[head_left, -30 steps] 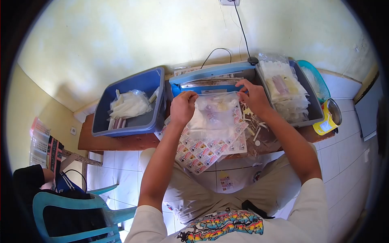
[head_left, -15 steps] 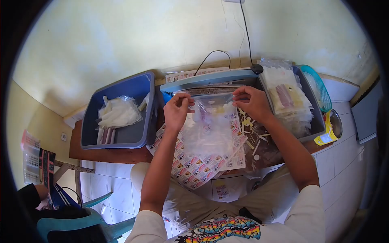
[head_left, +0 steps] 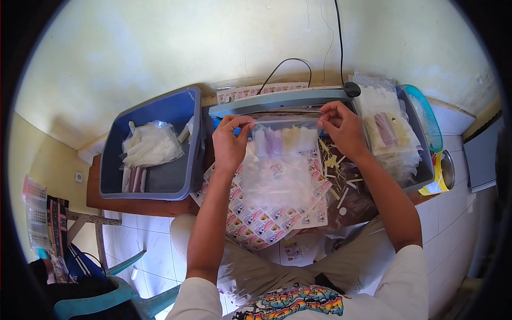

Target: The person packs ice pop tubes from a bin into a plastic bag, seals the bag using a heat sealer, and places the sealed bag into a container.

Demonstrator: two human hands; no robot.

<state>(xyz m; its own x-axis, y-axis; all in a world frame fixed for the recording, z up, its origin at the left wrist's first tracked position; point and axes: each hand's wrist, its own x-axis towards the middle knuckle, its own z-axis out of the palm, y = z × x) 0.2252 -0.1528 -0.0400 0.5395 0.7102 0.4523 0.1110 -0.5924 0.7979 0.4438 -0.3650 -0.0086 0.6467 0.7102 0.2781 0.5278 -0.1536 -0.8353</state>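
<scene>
Both hands pinch the top corners of a clear plastic bag (head_left: 276, 184), which hangs flat between them. White, purple and yellowish sticks (head_left: 288, 140) show in a row in its upper part. My left hand (head_left: 230, 140) has the left corner between thumb and fingers. At the right corner, my right hand (head_left: 341, 128) is closed in a similar pinch. Just beyond the bag's top edge stands a long blue-grey bar sealer (head_left: 282, 100) with a black knob at its right end. Below the bag lie sheets of printed labels (head_left: 261, 226).
A blue-grey tub (head_left: 160, 189) on the left holds bagged white sticks (head_left: 152, 144). Another tub (head_left: 426, 169) on the right carries stacked filled bags (head_left: 386, 128). Nearby are a turquoise basket (head_left: 434, 133), a yellow tin (head_left: 437, 178) and pale scraps (head_left: 336, 170). A turquoise chair (head_left: 106, 298) stands lower left.
The bag now hangs flatter, and its sticks show clearly as a row near the top instead of blurred. Both hands stay at its corners, slightly higher in view. The view has shifted slightly.
</scene>
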